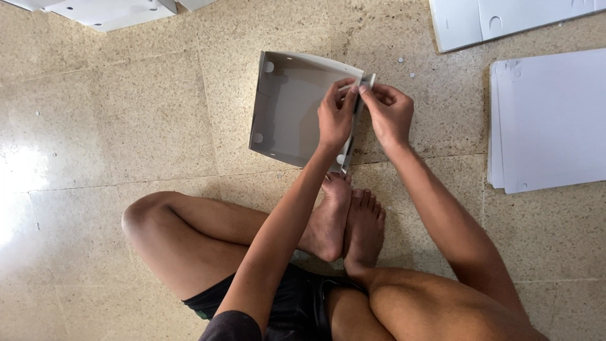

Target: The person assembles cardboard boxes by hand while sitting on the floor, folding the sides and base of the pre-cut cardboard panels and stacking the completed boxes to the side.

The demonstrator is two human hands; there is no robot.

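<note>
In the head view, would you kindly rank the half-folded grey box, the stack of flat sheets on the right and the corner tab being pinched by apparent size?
1. stack of flat sheets, partly cut off
2. grey box
3. corner tab, pinched by both hands

One half-folded grey box point(297, 110), two hands, one stack of flat white sheets point(549, 120), two more flat piles at the top edge.

We see a beige speckled stone-tile floor point(113, 126) carrying everything. On it: a grey half-folded cardboard box point(290, 110) at centre, a stack of flat white cardboard sheets point(549, 120) at right, another flat white sheet point(505, 19) top right, white folded boxes point(107, 11) top left, tiny white punched scraps point(401, 60) near the box.
</note>
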